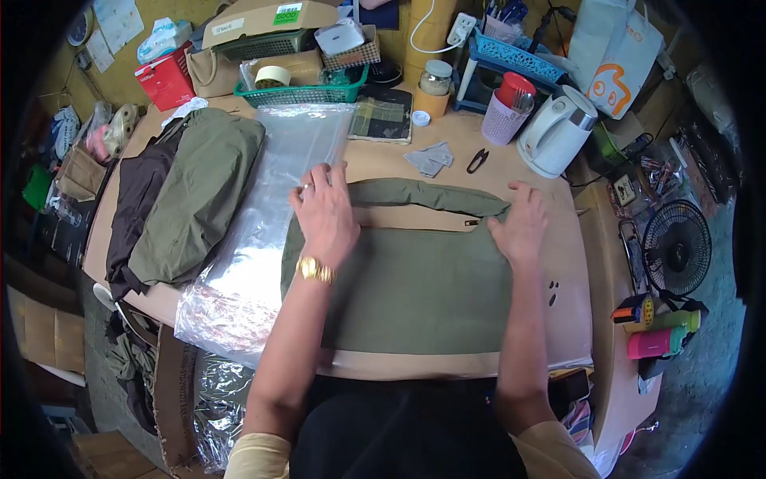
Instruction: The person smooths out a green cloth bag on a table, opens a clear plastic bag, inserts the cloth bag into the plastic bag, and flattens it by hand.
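Observation:
A folded olive-green garment lies flat on the table in front of me. Along its top runs a raised band of the same fabric, with a gap below it and a small dark zipper pull at the gap's right end. My left hand rests over the garment's upper left corner, fingers spread; its thumb is hidden. At the upper right corner, my right hand has its thumb and fingers around the fabric edge. Clear plastic bags lie just left of the garment.
More folded garments, olive and dark, lie at left. Behind are a green basket, a grey cloth scrap, black thread snips and a white kettle. A black fan stands at right.

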A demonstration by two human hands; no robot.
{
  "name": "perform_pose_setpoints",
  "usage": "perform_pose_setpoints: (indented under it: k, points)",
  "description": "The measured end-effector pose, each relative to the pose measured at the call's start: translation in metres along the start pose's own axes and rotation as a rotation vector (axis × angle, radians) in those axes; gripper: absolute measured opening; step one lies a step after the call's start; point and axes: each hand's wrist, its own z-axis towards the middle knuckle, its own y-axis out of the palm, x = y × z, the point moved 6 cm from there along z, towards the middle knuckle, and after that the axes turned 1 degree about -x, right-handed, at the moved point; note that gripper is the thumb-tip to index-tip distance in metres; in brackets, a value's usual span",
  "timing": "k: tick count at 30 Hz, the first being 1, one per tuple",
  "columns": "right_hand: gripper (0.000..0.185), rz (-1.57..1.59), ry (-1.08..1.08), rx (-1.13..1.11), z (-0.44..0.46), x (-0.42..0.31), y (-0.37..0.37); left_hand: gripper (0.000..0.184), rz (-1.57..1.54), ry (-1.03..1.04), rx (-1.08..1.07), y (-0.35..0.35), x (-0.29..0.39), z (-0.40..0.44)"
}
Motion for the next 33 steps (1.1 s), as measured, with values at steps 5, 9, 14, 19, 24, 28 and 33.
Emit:
perform_pose_setpoints:
  k: [5, 9, 14, 19, 24, 28, 33]
  points:
    - [0.051, 0.019, 0.019, -0.006, -0.009, 0.026, 0.061, 0.030, -0.255, -0.125, -0.007, 0.068, -0.048, -0.009]
    - [0.035, -0.017, -0.091, 0.207, -0.014, 0.018, 0.043, 0.026, -0.369, -0.141, 0.077, 0.066, -0.059, -0.023]
    - [0.013, 0.083, -0.193, 0.357, -0.008, 0.040, 0.050, 0.021, -0.320, -0.120, 0.091, 0.058, -0.063, -0.019]
    - [0.009, 0.055, -0.045, 0.314, -0.009, 0.053, 0.053, 0.023, -0.303, -0.125, 0.186, 0.055, -0.063, -0.019]
    - [0.009, 0.055, -0.100, 0.346, -0.009, 0.047, 0.050, 0.022, -0.286, -0.155, 0.202, 0.057, -0.066, -0.019]
    - [0.009, 0.061, -0.097, 0.357, -0.006, 0.039, 0.048, 0.020, -0.293, -0.206, 0.206, 0.064, -0.071, -0.018]
    - [0.013, 0.137, -0.169, 0.233, -0.009, 0.041, 0.056, 0.020, -0.276, -0.217, 0.193, 0.065, -0.073, -0.020]
